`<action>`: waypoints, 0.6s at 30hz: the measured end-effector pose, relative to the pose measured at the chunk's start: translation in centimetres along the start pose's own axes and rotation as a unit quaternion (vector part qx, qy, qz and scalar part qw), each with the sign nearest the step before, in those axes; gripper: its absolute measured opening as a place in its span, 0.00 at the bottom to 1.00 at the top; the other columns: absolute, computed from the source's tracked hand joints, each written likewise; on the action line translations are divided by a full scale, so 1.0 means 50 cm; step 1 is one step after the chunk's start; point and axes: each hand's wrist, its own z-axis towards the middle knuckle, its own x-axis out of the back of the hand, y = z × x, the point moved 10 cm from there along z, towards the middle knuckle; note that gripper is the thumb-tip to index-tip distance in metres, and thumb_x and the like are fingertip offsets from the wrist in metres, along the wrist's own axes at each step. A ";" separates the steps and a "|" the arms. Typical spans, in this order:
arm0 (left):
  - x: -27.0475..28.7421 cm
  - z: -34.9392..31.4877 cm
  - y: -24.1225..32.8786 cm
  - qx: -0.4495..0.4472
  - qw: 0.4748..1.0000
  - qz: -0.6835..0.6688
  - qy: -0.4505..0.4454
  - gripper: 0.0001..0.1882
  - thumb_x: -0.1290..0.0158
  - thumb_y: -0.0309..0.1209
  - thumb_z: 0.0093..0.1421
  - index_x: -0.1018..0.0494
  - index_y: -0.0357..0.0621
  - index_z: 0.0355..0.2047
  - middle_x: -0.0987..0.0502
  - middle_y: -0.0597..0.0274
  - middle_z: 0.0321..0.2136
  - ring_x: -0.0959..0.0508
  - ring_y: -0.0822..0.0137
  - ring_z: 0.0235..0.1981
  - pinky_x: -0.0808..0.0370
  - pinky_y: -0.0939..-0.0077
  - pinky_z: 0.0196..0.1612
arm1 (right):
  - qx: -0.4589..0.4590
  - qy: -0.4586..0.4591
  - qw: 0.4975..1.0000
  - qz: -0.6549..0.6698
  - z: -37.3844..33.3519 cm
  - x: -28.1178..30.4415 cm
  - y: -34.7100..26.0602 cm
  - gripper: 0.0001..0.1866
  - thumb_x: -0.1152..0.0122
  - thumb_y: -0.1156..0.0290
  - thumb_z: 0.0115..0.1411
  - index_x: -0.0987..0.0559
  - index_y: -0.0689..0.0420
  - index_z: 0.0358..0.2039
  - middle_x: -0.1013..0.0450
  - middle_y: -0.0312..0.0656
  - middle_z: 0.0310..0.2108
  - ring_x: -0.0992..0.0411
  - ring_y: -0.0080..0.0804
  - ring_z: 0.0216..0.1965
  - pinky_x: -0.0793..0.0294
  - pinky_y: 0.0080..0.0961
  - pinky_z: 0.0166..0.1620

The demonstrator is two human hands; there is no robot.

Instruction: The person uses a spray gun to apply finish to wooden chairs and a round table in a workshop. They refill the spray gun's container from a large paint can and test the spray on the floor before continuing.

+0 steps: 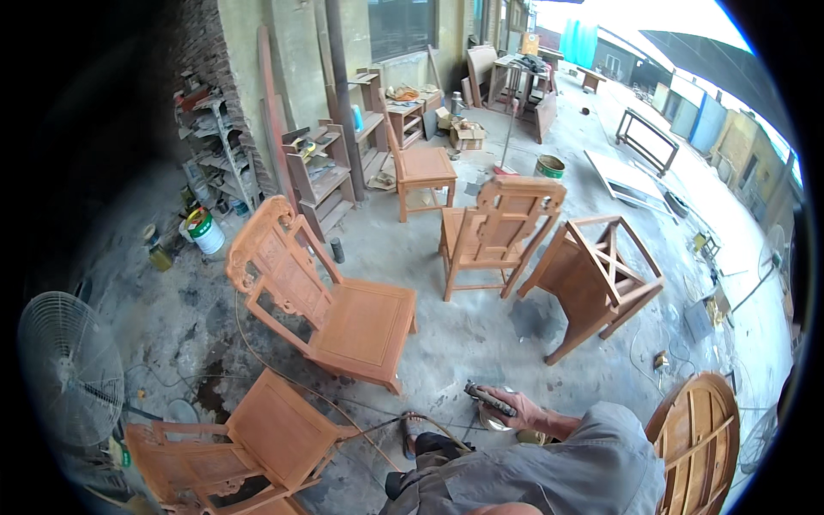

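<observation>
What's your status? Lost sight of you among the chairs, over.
Right hand gripping handheld power sander, low over concrete floor. Left hand out of view. Carved chair ahead; cable trailing underfoot.

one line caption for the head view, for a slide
Right hand grips a handheld power tool among unfinished carved wooden chairs on a concrete workshop floor.

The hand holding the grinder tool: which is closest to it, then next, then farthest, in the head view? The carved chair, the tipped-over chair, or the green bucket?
Measured from the hand gripping the grinder:
1. Carved chair, up and to the left, nearest.
2. Tipped-over chair, lying on its side up and to the right; only slightly farther, a close call with the first.
3. Green bucket, far back, clearly farthest.
</observation>
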 end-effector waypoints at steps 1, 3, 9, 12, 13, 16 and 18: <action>0.010 0.032 -0.049 0.013 1.000 0.002 0.016 0.23 0.47 0.44 0.66 0.31 0.41 0.54 0.21 0.46 0.46 0.21 0.47 0.50 0.22 0.55 0.50 | 0.020 0.001 1.000 -0.003 0.034 0.016 -0.013 0.33 0.36 0.66 0.64 0.33 0.50 0.69 0.23 0.50 0.56 0.21 0.53 0.50 0.21 0.37 0.51; 0.102 0.073 -0.191 0.061 0.996 0.019 0.059 0.25 0.47 0.46 0.66 0.32 0.41 0.54 0.21 0.45 0.46 0.21 0.47 0.50 0.22 0.54 0.50 | 0.013 -0.042 0.999 0.013 0.092 0.022 -0.034 0.32 0.37 0.69 0.64 0.33 0.52 0.69 0.23 0.50 0.56 0.22 0.51 0.53 0.23 0.35 0.54; 0.325 0.151 -0.490 0.245 0.961 0.086 0.094 0.29 0.47 0.52 0.66 0.35 0.41 0.55 0.22 0.43 0.48 0.20 0.45 0.50 0.22 0.51 0.49 | 0.015 -0.023 0.999 0.023 0.199 0.050 -0.028 0.30 0.40 0.72 0.64 0.32 0.56 0.67 0.19 0.49 0.45 0.17 0.40 0.45 0.21 0.31 0.49; 0.332 0.136 -0.531 0.333 0.931 0.128 0.077 0.31 0.48 0.55 0.66 0.36 0.42 0.56 0.22 0.43 0.49 0.20 0.45 0.51 0.22 0.50 0.49 | 0.013 -0.032 0.998 0.043 0.214 0.038 -0.016 0.30 0.41 0.72 0.64 0.32 0.59 0.67 0.19 0.48 0.42 0.17 0.38 0.43 0.21 0.30 0.48; 0.324 0.126 -0.531 0.383 0.903 0.186 0.059 0.30 0.49 0.55 0.67 0.36 0.42 0.55 0.21 0.43 0.48 0.20 0.43 0.50 0.21 0.50 0.49 | 0.011 -0.031 0.998 0.049 0.208 0.039 -0.002 0.30 0.41 0.72 0.63 0.32 0.61 0.66 0.20 0.47 0.40 0.18 0.37 0.42 0.21 0.30 0.47; 0.320 0.123 -0.507 0.463 0.843 0.273 0.018 0.30 0.49 0.54 0.67 0.37 0.43 0.56 0.20 0.44 0.49 0.19 0.45 0.52 0.21 0.50 0.50 | -0.012 -0.014 0.997 0.072 0.196 0.041 0.008 0.30 0.40 0.70 0.64 0.32 0.61 0.67 0.20 0.45 0.38 0.19 0.34 0.39 0.22 0.29 0.46; 0.333 0.169 -0.498 0.478 0.794 0.367 -0.081 0.28 0.48 0.52 0.65 0.28 0.46 0.56 0.19 0.48 0.52 0.18 0.48 0.52 0.20 0.52 0.50 | -0.033 -0.008 0.993 0.111 0.191 0.030 0.007 0.30 0.40 0.66 0.66 0.33 0.61 0.67 0.20 0.44 0.37 0.21 0.31 0.39 0.22 0.28 0.46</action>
